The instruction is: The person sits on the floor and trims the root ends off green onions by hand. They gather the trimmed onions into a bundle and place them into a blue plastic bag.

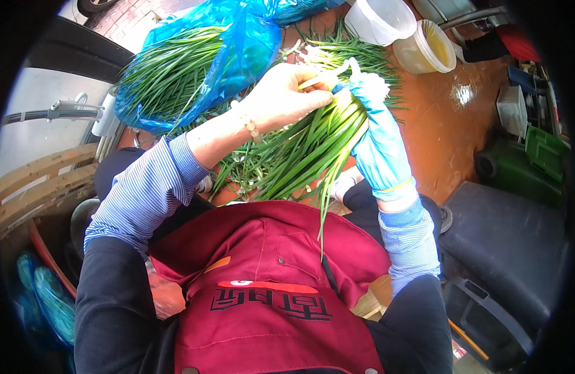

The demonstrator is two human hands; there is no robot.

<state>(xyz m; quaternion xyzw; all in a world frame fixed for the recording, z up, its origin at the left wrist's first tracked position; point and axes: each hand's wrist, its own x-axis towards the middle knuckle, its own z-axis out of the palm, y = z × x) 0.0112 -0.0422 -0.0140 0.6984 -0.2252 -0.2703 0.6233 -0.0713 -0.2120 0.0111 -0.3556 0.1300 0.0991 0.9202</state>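
My right hand (pixel 374 121), in a blue glove, is closed round a bunch of green onions (pixel 311 140), whose leaves hang down to the left towards my apron. My bare left hand (pixel 287 96), with a beaded bracelet at the wrist, pinches a pale green onion stem (pixel 322 80) at the root end of the bunch. More green onions (pixel 362 53) lie on the floor just beyond my hands. At the upper left, a blue plastic bag (pixel 243 56) holds a large heap of green onions (pixel 175 72). Loose leaves and trimmings (pixel 243 175) lie below my hands.
A white bucket (pixel 380 21) and a yellowish bucket (pixel 425 46) stand at the back on the wet red-brown floor (pixel 437 126). A person's arm (pixel 490 46) shows at the upper right. Dark and green bins (pixel 502 248) line the right side; wooden slats (pixel 49 182) are at the left.
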